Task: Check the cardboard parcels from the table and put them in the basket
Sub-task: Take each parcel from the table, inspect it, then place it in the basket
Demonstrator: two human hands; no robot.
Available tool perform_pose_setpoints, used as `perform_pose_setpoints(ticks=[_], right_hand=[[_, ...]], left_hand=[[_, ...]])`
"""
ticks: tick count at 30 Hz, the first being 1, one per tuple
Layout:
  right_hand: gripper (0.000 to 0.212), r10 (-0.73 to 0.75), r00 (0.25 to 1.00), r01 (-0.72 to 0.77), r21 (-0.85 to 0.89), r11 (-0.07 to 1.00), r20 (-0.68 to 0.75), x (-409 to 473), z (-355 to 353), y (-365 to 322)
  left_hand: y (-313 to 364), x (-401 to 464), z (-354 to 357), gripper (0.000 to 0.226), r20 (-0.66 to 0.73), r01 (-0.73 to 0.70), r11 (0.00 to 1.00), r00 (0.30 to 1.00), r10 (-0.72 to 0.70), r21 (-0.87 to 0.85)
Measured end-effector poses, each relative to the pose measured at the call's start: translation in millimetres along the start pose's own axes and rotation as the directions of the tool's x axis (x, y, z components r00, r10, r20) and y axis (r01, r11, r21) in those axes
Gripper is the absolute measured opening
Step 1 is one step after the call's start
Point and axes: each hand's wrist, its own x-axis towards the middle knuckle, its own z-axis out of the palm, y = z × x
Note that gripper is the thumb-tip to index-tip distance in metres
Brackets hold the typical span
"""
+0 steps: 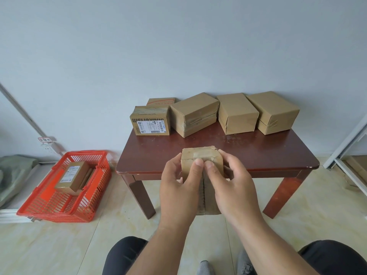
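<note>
held parcel (200, 157): tan cardboard, glossy clear tape across its top, gripped between left hand (178, 187) and right hand (232, 187).
labelled parcel (150, 120): beyond the left hand; brown card, dark printed lettering, white label with black barcode.
three plain parcels (236, 114): beyond the right hand; uniform tan, clear tape bands.
table (258, 153): dark reddish-brown, glossy.
basket (49, 203): far left of the left hand; bright orange-red lattice.
parcel in basket (72, 176): tan, white label.
wall (178, 46): pale grey-blue.
floor (59, 245): cream tiles, faint yellow marbling.
</note>
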Motion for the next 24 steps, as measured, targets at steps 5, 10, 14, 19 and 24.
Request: perform_pose_setpoints(ticks=[5,10,14,19,24], right_hand=[[0.038,0.035,0.999,-0.038,0.090,0.995,0.033,-3.9,3.3,3.1],[0.027,0.125,0.987,-0.141,0.166,0.976,0.100,1.7,2.2,-2.3],[0.035,0.171,0.982,-0.183,0.167,0.969,0.083,8.0,3.0,-6.5],[0.040,0.152,0.988,-0.155,0.149,0.977,0.034,-1.7,9.6,-5.7],[0.044,0.106,0.994,-0.107,0.121,0.987,0.015,-10.4,10.1,-3.8]], left_hand=[[3.1,1.7,0.9,0.023,0.003,0.018,1.000,1.000,-0.018,0.003],[-2.1,-4.5,4.6,0.031,-0.008,0.030,0.999,1.000,-0.030,-0.044],[-6.6,-8.5,7.9,0.041,0.018,0.026,0.999,1.000,-0.026,-0.039],[-2.1,-6.7,7.1,0.058,0.009,0.044,0.999,0.999,-0.045,0.004],[-8.5,0.2,3.5,0.051,-0.006,0.047,0.999,0.999,-0.047,0.021]])
